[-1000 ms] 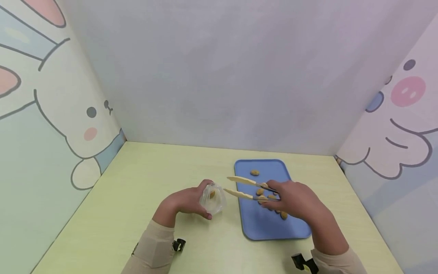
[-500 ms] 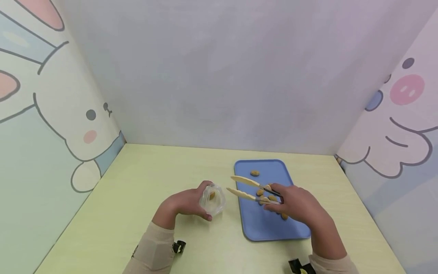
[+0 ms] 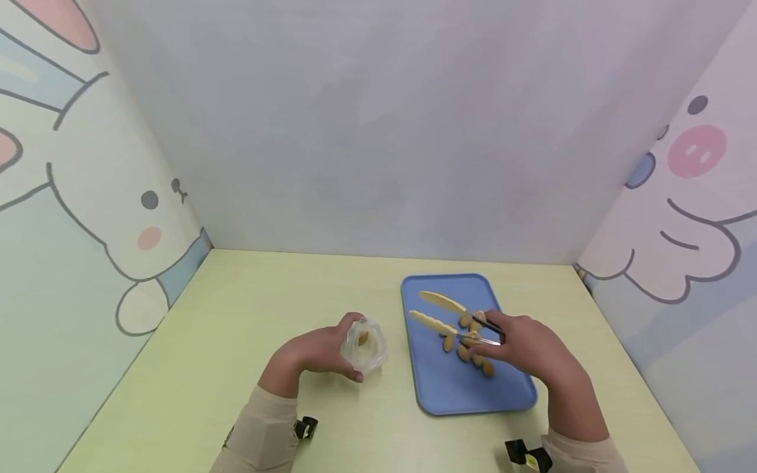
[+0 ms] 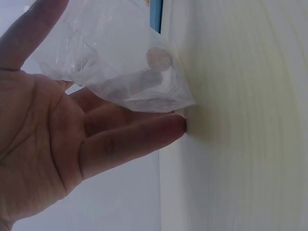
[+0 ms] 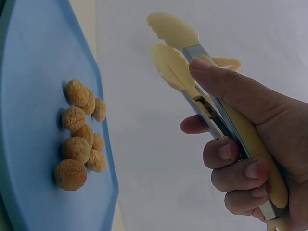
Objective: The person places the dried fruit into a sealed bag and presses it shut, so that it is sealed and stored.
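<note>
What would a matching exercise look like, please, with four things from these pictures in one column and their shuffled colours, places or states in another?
Things:
1. Tongs
2. Plastic bag
3. Tray
4. Wrinkled pieces

Descriptions:
A. Blue, lying flat
B. Brown, most grouped together
C. Held by the right hand, tips apart
D. See-through, held by the left hand

Pairs: 1-C, 2-D, 3-A, 4-B

The head camera looked forward and down from above, far enough back to hold the left hand (image 3: 322, 348), right hand (image 3: 523, 343), table (image 3: 284, 289) and painted walls (image 3: 118, 203). The left wrist camera looked across that hand, very near the clear bag (image 4: 120, 38); the right wrist one, also close, faced the tongs (image 5: 243, 127) and blue tray (image 5: 36, 120). The head view shared all three.
</note>
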### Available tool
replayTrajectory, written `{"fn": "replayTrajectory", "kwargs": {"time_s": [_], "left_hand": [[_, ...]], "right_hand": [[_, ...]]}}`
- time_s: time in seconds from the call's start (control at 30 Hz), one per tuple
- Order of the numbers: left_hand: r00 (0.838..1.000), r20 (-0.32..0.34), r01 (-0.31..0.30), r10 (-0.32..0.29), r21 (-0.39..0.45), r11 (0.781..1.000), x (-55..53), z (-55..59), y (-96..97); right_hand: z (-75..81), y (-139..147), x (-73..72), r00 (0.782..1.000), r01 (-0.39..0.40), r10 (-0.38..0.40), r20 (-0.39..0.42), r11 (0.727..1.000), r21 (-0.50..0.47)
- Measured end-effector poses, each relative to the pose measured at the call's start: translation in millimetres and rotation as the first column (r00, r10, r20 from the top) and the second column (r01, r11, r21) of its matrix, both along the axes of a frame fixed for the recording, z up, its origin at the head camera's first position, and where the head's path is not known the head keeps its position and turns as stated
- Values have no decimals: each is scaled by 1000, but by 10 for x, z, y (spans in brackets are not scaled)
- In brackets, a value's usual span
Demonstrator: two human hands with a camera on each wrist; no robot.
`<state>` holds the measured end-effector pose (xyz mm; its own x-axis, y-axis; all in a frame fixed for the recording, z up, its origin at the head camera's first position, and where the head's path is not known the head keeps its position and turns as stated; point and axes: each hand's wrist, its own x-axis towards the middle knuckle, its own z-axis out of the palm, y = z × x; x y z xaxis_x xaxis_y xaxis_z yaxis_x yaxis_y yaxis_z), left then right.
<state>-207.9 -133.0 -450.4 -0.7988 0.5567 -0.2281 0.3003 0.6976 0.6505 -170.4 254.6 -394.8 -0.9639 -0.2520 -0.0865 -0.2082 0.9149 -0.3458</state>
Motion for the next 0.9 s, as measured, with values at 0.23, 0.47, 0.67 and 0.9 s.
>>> {"fn": "replayTrajectory", "kwargs": {"time_s": [0.23, 0.47, 0.67, 0.9], "left_hand": [[1000, 4, -1, 1, 0, 1000, -9, -16, -14], [1000, 9, 3, -3, 6, 1000, -22, -19, -6], [1000, 15, 3, -3, 5, 1000, -26, -13, -8], [1000, 19, 2, -2, 7, 1000, -21, -26, -10]], "right_hand": [[-18, 162, -61, 998, 43, -44, 41, 999, 5], [-45, 339, -84, 993, 84, -86, 77, 996, 29], [-38, 461, -87, 988, 108, -112, 107, 993, 45], [-82, 571, -62, 967, 155, -157, 201, 988, 27]]}}
